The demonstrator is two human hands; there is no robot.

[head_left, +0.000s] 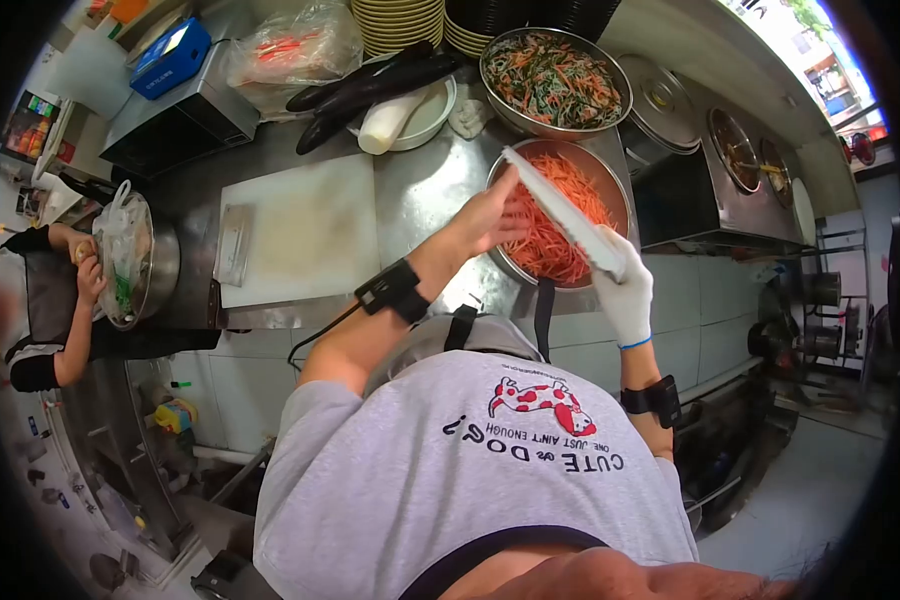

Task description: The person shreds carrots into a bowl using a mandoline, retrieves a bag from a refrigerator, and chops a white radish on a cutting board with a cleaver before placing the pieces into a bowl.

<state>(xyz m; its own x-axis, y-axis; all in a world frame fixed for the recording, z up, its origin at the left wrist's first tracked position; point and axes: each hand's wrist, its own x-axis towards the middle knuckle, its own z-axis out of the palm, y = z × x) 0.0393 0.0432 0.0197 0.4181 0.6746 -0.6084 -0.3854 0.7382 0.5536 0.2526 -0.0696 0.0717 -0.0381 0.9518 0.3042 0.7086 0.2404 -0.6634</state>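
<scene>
My right hand (pixel 626 300), in a white glove, grips the near end of a long, flat white grater (pixel 562 212). The tool slants up and left across a metal bowl (pixel 620 190) heaped with shredded carrot (pixel 542 252). My bare left hand (pixel 492 215) is over the bowl's left side, its fingers stretched out beside the grater. The grater's far tip overlaps the left fingertips in this view.
A white cutting board (pixel 320 230) with a cleaver (pixel 233 245) lies left. Behind are eggplants (pixel 370 95), a white radish (pixel 385 125) and a bowl of mixed shredded vegetables (pixel 555 85). Another person's hands (pixel 88 265) work at a bowl (pixel 160 260) far left.
</scene>
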